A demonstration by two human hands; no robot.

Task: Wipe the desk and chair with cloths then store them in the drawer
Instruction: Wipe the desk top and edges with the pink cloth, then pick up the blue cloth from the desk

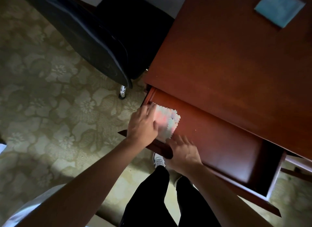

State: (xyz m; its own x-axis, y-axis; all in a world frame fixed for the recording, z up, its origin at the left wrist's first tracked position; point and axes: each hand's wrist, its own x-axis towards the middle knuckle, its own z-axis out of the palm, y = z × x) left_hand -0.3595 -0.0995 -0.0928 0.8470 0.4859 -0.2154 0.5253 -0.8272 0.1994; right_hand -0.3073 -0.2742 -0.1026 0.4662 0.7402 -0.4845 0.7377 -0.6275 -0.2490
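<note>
Head-camera view, looking straight down: nearest stood the person's dark-trousered legs and one pale shoe [159, 160] on the patterned carpet [50, 95], with both bare forearms reaching forward into the pulled-out drawer [219, 142] of the reddish wooden counter [228, 57]. The right hand [183, 153] lay over the drawer's front edge, its grip spread and fingers straight, holding nothing that could be seen. Just beyond it the left hand [143, 123] rested on a pale, pastel-tinted cloth [167, 122], fingers fairly straight and pressing rather than curling round it. The cloth sat flat on the drawer floor at the drawer's left end, close to the front edge; its zigzag-cut border faced the drawer's inner side, and its long axis appeared to run from the front edge towards the counter, though blur made that uncertain. The storing step seemed to be in hand. Farther off, a folded blue cloth [280, 7] lay on the counter's far corner, well apart from the drawer, so the next move would likely call for fetching it and laying it beside the first before sliding the drawer closed. A black chair [94, 40] stood beyond on the left.
</note>
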